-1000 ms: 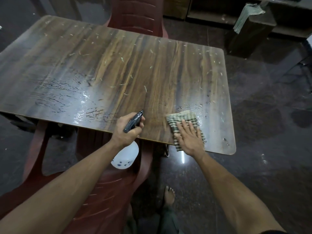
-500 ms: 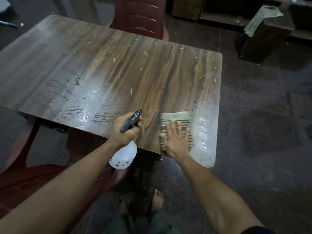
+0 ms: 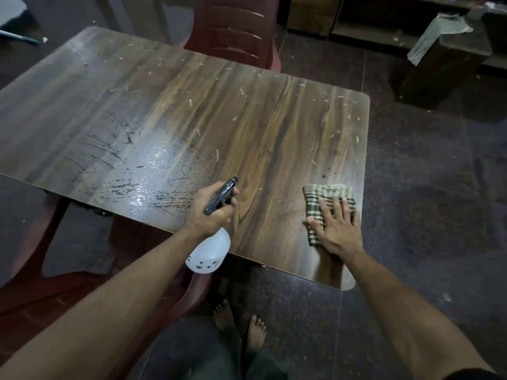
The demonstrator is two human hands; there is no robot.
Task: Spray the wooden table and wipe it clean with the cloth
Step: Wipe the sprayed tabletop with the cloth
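1. The cloth, a folded green-and-pale checked rag, lies flat on the wooden table at its near right corner, just inside the right edge.
2. It looks thin, soft and limp, so it would bunch if pushed from one side; a flat palm on top seems the surest hold. Dampened, it will likely drag a little on the wood.
3. The right hand lies palm-down on the cloth's nearer half, fingers straight and slightly spread, thumb out to the left on the cloth's edge. Nothing is pinched; the forearm reaches in from the near edge.
4. The spray bottle, white translucent plastic with a dark trigger head, hangs over the near edge at about its middle. It looks light and rigid, best held at the neck.
5. The left hand is wrapped around that neck, fingers curled tight, nozzle pointing toward the far edge.
6. A wet sheen lies along the near edge left of the bottle; pale bits of debris dot the far half and the right side, so much wiping seems left.
7. A red plastic chair stands at the far edge.
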